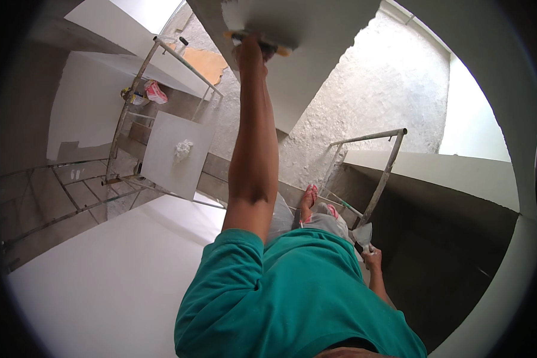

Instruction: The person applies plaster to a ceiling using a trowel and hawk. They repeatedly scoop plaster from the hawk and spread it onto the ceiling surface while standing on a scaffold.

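Note:
My left arm stretches up and away, and my left hand (253, 48) is closed round a wide plastering trowel (283, 51) with yellowish ends. The trowel lies against a smooth pale panel of wall (316, 30) with a ragged edge of coating on its right. Its handle is mostly hidden by my fingers. Low at my right side, my right hand (373, 258) grips a putty knife (363, 234), its broad pale blade pointing up and away from the wall being touched. A white board (161, 134) to the left carries a lump of white putty (183, 150).
Metal scaffold frames stand on both sides: a left rail (128, 107) and a right rail (385, 173). Planks (218, 170) lie underfoot near my sandalled foot (309, 197). A red-and-white bag (155, 92) rests beyond the left rail. At lower right is a dark recess (441, 256).

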Tool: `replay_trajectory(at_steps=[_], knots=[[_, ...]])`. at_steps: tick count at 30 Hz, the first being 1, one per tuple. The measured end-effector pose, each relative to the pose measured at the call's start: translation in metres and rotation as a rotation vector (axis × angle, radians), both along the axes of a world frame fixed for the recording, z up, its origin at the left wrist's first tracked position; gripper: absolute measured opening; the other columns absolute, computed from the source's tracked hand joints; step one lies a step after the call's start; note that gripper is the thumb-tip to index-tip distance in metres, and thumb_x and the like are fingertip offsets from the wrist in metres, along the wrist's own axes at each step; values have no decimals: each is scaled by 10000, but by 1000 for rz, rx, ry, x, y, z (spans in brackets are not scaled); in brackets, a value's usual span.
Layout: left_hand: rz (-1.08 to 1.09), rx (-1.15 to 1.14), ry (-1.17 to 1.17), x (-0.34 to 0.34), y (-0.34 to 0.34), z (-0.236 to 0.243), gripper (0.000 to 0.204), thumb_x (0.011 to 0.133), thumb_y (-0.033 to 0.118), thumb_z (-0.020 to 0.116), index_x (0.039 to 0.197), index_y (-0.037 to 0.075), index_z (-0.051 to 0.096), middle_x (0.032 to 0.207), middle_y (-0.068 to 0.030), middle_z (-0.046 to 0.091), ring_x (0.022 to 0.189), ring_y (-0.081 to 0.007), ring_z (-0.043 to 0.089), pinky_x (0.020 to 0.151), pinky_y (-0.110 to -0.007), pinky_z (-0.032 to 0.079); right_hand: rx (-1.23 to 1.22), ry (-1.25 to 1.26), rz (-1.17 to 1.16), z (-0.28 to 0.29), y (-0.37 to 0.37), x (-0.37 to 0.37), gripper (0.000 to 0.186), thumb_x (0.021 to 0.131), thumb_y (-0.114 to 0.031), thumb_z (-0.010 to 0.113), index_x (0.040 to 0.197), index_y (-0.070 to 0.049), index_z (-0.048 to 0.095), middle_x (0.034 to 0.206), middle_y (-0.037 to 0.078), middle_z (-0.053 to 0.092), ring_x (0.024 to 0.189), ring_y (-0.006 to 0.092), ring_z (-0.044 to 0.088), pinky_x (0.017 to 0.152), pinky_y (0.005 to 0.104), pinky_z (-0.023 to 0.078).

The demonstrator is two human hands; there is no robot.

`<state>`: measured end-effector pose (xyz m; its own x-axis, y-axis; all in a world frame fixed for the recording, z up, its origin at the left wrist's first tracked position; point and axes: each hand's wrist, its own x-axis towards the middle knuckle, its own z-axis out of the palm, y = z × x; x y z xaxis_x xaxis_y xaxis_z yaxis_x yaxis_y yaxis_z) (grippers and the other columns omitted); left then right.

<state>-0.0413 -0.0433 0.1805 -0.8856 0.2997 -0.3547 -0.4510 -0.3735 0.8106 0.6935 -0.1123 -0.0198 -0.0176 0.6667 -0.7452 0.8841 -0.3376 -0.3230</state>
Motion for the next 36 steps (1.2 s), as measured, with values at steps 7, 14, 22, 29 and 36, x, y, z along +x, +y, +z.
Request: replay_trajectory(at_steps=[7, 14, 22, 29, 36], knots=[[-245, 124, 291, -7, -2, 103, 215, 831, 182, 566, 654, 94, 481, 542, -22, 469, 424, -132, 449, 384, -263, 356, -7, 72, 30, -10, 21, 3, 503, 649, -61, 665, 1149, -17, 629, 640, 48, 600, 498, 112, 544, 445, 283, 439], [-40, 327, 470, 47, -98, 157, 401, 839, 95, 567, 1204, -28, 455, 1155, -130, 544, 1071, -241, 543, 957, -415, 444, 63, 263, 37, 36, 45, -44, 233, 717, -55, 641, 947, -20, 650, 597, -11, 539, 459, 64, 478, 398, 241, 364], [182, -71, -13, 199, -299, -9, 541, 750, -13, 597, 1262, -45, 427, 1197, -106, 516, 1090, -205, 520, 962, -349, 419, 146, 525, 330, 69, 82, -130, 95, 779, -83, 663, 858, -31, 661, 617, -19, 546, 525, 44, 477, 443, 238, 353], [324, -83, -193, 196, -370, -67, 445, 747, 35, 593, 1169, -70, 493, 1098, -115, 562, 1004, -220, 570, 883, -329, 476, 216, 598, 565, 95, 50, -258, 123, 778, -96, 661, 827, -11, 587, 725, 5, 563, 689, 90, 491, 618, 269, 417], [269, 0, -218, 98, -423, -82, 495, 754, 70, 631, 1218, -20, 482, 1137, -113, 568, 1043, -238, 572, 915, -364, 466, 83, 261, 602, 23, -40, -319, 329, 742, -192, 743, 1007, -28, 637, 902, 119, 670, 830, 178, 619, 733, 329, 475]])
